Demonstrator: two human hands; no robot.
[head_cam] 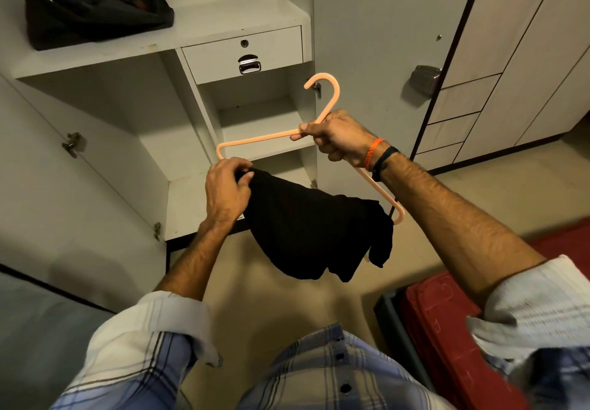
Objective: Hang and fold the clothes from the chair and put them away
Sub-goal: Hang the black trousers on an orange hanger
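The black garment hung in the air in front of the open wardrobe, draped over the lower bar of a peach plastic hanger, its loose folds sagging down toward the floor. One end of the cloth bunched up at the hanger's left corner, the other trailed off by the right corner, where a narrow strip dangled.

The left hand was curled, fingers and thumb pinching the bunched edge of the garment right at that left corner of the hanger. The right hand was wrapped tight round the hanger at the base of its hook, fingers closed, thumb tip pressed along the top bar; the hook curved up above the knuckles. An orange band and a dark band sat on that wrist.

Behind the hanger, the wardrobe showed a small drawer with a metal pull and a keyhole, and bare shelves under it. On the upper shelf, near its left end, lay a heap of dark clothing. Low on the right, beside the floor, a red crate showed. Plaid sleeves were rolled back above both forearms.
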